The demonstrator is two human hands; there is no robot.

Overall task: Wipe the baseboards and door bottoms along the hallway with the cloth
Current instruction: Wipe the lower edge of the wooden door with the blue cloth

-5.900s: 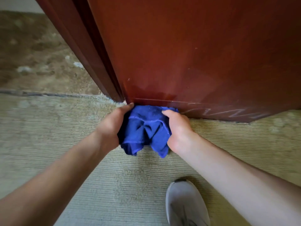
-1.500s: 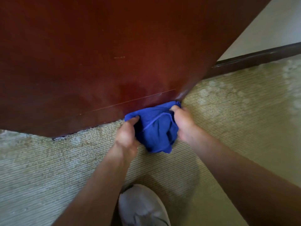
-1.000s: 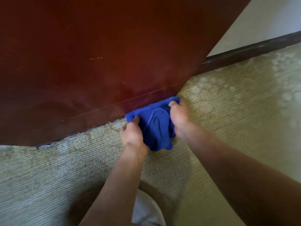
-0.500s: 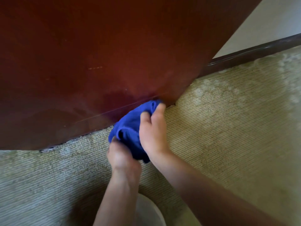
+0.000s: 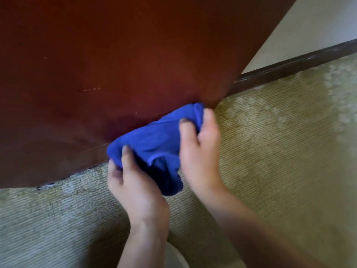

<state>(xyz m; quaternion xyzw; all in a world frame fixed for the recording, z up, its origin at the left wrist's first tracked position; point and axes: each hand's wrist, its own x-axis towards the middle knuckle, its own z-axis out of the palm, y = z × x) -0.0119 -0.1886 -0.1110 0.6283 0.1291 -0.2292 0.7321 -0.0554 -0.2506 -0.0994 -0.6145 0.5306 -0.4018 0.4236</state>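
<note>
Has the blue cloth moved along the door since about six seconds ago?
Yes. The cloth went from the door's frame-side corner to the corner nearest the dark baseboard.

Since the start the blue cloth [image 5: 154, 144] is no longer at the hinge-side corner of the door [image 5: 116, 64]; it now sits near the door's other bottom corner, beside the dark baseboard [image 5: 289, 64]. Half a second ago the two hands were bunched close together on it. Now the left hand [image 5: 133, 182] and right hand [image 5: 201, 151] are spread apart, and the cloth stretches wider along the door's bottom edge.
</note>
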